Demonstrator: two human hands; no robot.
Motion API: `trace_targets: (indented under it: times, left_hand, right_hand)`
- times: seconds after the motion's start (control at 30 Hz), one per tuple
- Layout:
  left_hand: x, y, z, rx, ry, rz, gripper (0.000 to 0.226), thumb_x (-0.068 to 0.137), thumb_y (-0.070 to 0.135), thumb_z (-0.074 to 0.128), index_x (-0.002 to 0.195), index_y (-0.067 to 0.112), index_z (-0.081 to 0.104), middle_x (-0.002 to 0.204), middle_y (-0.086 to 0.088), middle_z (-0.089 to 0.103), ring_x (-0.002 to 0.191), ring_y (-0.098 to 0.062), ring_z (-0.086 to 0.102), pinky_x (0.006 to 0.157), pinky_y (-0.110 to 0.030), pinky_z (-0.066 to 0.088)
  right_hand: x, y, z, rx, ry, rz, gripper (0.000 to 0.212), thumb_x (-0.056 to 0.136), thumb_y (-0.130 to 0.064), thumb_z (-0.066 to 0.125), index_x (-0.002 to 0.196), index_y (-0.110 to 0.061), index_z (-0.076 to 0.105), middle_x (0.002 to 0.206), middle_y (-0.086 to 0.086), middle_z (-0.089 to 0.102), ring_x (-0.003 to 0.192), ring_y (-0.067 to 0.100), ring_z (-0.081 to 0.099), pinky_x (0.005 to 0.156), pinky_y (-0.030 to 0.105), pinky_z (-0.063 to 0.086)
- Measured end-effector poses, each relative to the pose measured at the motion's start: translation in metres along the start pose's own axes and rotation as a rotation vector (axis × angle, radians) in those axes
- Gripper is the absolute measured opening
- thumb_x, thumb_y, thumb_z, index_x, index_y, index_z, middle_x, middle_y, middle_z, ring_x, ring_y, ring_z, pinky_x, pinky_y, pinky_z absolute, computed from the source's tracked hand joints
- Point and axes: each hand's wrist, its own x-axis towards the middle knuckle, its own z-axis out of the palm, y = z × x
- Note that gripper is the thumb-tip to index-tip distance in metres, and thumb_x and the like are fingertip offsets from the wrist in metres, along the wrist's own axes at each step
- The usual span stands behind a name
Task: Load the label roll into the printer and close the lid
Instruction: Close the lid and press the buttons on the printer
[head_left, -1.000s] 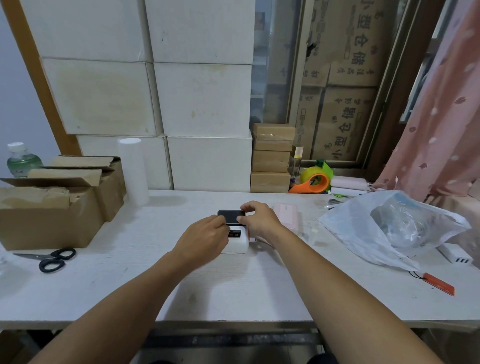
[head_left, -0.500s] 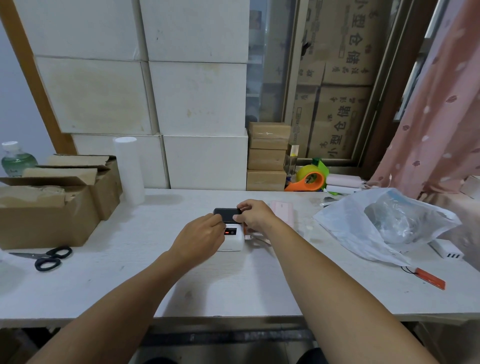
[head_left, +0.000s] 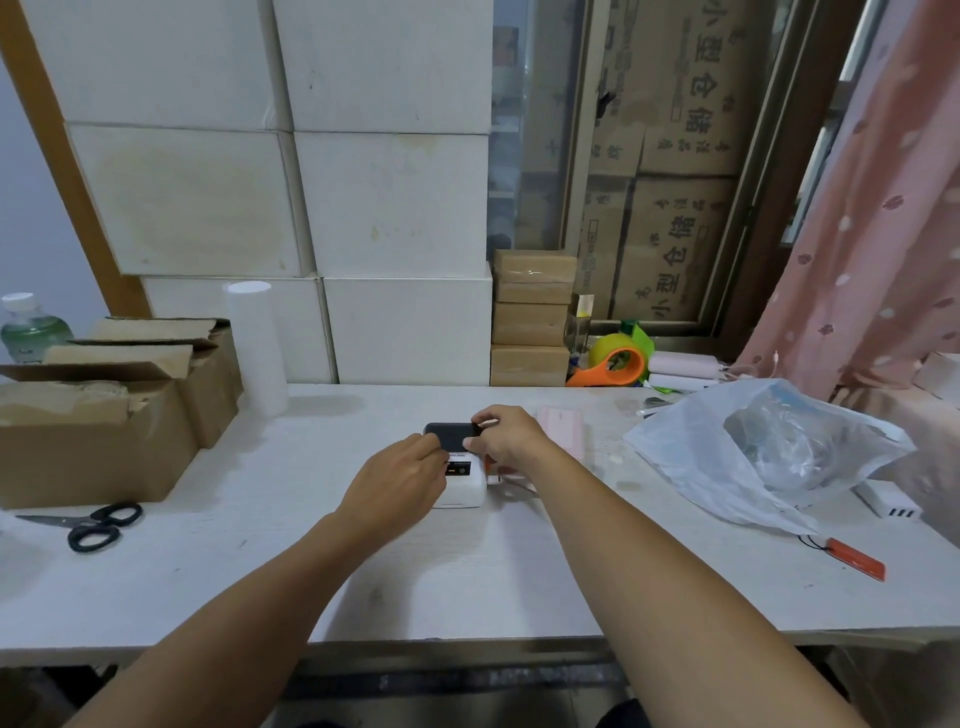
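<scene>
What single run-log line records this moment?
stage: lid handling | left hand: on printer | right hand: gripping dark lid | label roll: not visible

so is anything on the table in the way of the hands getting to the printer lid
Nothing visible. Both hands are already on the small white label printer: the right hand pinches its raised dark lid, and the left hand rests against the printer's left side.

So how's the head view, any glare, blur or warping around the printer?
Head view: soft, even light, no glare on the printer or its dark lid; faint shadows under both hands; wide-angle bending shows at the edges, on the curtain and boxes; the printer's small display is too small to read.
</scene>
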Motion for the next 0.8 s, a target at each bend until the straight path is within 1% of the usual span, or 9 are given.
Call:
trace_targets:
  times: [0.1,0.17,0.3,0.37,0.43,0.5,0.6,0.7,0.8]
  left_hand:
    - [-0.002,0.005,-0.006,-0.125,0.002,-0.116,0.014,0.097,0.018,0.057,0.094,0.014,0.07,0.097,0.002,0.064,0.083,-0.021,0.062,0.06,-0.036,0.053]
    - [-0.005,0.007,-0.01,-0.252,-0.007,-0.219,0.015,0.097,0.028,0.061,0.106,0.018,0.069,0.103,0.007,0.061,0.089,-0.016,0.061,0.066,-0.032,0.052]
    - [-0.009,0.003,-0.01,-0.408,-0.146,-0.353,0.05,0.083,0.051,0.074,0.123,0.025,0.062,0.115,0.014,0.053,0.099,-0.009,0.062,0.082,-0.03,0.054]
    - [-0.007,0.005,-0.009,-0.437,-0.165,-0.408,0.063,0.078,0.052,0.078,0.131,0.023,0.059,0.119,0.014,0.05,0.101,-0.011,0.064,0.084,-0.032,0.055]
    - [-0.003,0.007,-0.006,-0.466,-0.167,-0.468,0.072,0.077,0.052,0.08,0.137,0.019,0.055,0.122,0.012,0.049,0.099,-0.012,0.063,0.086,-0.033,0.055]
    - [0.0,0.009,-0.004,-0.504,-0.171,-0.513,0.073,0.075,0.051,0.08,0.136,0.019,0.055,0.12,0.011,0.048,0.092,-0.01,0.062,0.084,-0.032,0.054]
    - [0.001,0.012,-0.001,-0.587,-0.167,-0.578,0.07,0.074,0.048,0.082,0.134,0.023,0.057,0.117,0.009,0.05,0.085,-0.004,0.06,0.078,-0.026,0.049]
    - [0.0,0.013,-0.001,-0.646,-0.15,-0.621,0.064,0.071,0.047,0.083,0.129,0.028,0.063,0.111,0.01,0.054,0.086,-0.003,0.061,0.076,-0.022,0.047]
    - [0.0,0.011,-0.002,-0.682,-0.137,-0.641,0.064,0.068,0.048,0.085,0.126,0.029,0.065,0.108,0.012,0.054,0.09,-0.002,0.062,0.074,-0.02,0.046]
  right_hand:
    - [-0.003,0.004,0.0,0.025,0.007,-0.028,0.038,0.086,-0.017,0.081,0.12,-0.026,0.068,0.119,0.005,0.073,0.092,0.028,0.074,0.086,0.044,0.065]
    - [-0.005,0.006,0.0,0.028,0.025,-0.041,0.038,0.086,-0.018,0.082,0.121,-0.025,0.069,0.117,0.005,0.074,0.091,0.028,0.074,0.083,0.042,0.066]
    - [-0.007,0.009,0.0,0.01,0.062,-0.028,0.029,0.081,-0.031,0.085,0.104,-0.026,0.068,0.109,0.004,0.076,0.089,0.026,0.077,0.083,0.042,0.065]
    - [-0.009,0.01,-0.001,-0.066,0.091,-0.025,0.028,0.081,-0.041,0.083,0.098,-0.024,0.068,0.101,0.003,0.077,0.089,0.025,0.076,0.087,0.045,0.063]
    - [-0.013,0.012,-0.004,-0.131,0.111,-0.023,0.032,0.087,-0.046,0.077,0.098,-0.016,0.072,0.094,0.004,0.077,0.089,0.025,0.075,0.088,0.044,0.062]
    - [-0.015,0.016,-0.006,-0.138,0.121,-0.026,0.038,0.09,-0.046,0.075,0.1,-0.01,0.076,0.092,0.006,0.079,0.09,0.025,0.075,0.088,0.044,0.061]
    - [-0.017,0.019,-0.01,-0.097,0.063,-0.024,0.035,0.084,-0.044,0.08,0.097,-0.012,0.078,0.09,0.004,0.08,0.089,0.023,0.077,0.092,0.045,0.062]
    - [-0.019,0.018,-0.011,-0.075,-0.029,-0.012,0.036,0.075,-0.041,0.086,0.097,-0.014,0.077,0.095,0.004,0.081,0.091,0.022,0.079,0.092,0.046,0.063]
    - [-0.024,0.017,-0.011,-0.098,-0.059,-0.024,0.035,0.072,-0.04,0.084,0.097,-0.016,0.079,0.095,0.002,0.081,0.092,0.021,0.078,0.093,0.043,0.063]
